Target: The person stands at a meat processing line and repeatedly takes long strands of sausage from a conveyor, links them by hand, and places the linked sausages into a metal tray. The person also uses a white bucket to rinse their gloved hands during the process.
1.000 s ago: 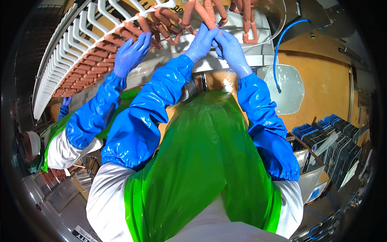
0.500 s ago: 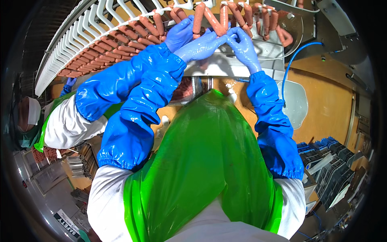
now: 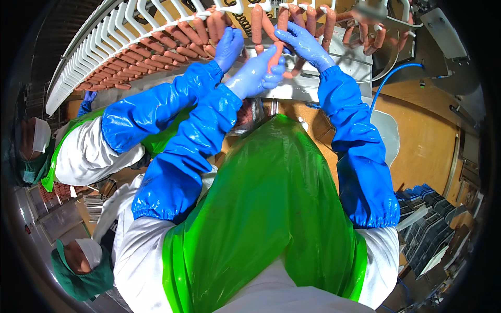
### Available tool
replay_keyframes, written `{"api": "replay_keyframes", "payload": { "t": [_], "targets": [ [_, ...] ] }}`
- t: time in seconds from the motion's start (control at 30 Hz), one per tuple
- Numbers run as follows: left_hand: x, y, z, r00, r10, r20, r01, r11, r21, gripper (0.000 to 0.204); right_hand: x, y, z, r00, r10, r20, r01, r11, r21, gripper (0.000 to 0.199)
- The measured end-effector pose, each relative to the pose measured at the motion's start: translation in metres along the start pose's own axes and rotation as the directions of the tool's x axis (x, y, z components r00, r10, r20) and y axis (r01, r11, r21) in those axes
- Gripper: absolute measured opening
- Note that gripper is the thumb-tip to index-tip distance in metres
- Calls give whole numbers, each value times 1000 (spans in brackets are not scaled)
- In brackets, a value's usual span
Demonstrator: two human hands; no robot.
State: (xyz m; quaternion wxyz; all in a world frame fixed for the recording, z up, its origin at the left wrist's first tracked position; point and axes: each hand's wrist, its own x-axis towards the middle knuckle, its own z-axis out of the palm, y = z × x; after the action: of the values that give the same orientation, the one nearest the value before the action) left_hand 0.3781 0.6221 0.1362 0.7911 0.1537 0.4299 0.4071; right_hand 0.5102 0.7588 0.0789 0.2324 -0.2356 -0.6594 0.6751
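Observation:
A string of linked pink sausages (image 3: pixel 257 25) hangs from the white hooks (image 3: pixel 229 7) of a rail at the top. My left hand (image 3: pixel 254 74), in a blue glove, is closed round a sausage (image 3: pixel 275 59) low in the string. Just above and to the right, my right hand (image 3: pixel 305 45) grips the string with thumb and fingers where links meet below the hooks; part of its grip is hidden. Another sausage (image 3: pixel 297 69) hangs below my right hand. Both my forearms wear wet blue sleeves.
A co-worker's gloved hand (image 3: pixel 228 49) is close on the left, by rows of hung sausages (image 3: pixel 141 58). A second person (image 3: pixel 83 266) is at lower left. A metal ledge (image 3: pixel 302 89) runs below the hooks; a blue hose (image 3: pixel 389 78) and grey tub (image 3: pixel 385 136) are at right.
My left hand has moved down and closed round a sausage. My right hand has moved up and left along the string. Another person has come into view at lower left.

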Motion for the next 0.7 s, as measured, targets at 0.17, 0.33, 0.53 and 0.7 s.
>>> {"api": "replay_keyframes", "payload": {
  "t": [0.17,0.33,0.53,0.7],
  "targets": [
    [11,70,-2,964,175,200,4,744,-668,26,13,11,50,989,-100,-112,146,473,869,29],
    [38,17,-43,740,540,-400,-430,838,336,41,15,-5,66,905,219,-364,-119,953,277,31],
    [48,8,-75,850,503,-155,-301,706,641,40,-35,14,102,945,151,-289,-201,968,-152,36],
    [33,-33,-131,905,426,-9,-425,904,44,36,-93,54,76,956,205,-212,-221,974,-56,25]
  ]
}}
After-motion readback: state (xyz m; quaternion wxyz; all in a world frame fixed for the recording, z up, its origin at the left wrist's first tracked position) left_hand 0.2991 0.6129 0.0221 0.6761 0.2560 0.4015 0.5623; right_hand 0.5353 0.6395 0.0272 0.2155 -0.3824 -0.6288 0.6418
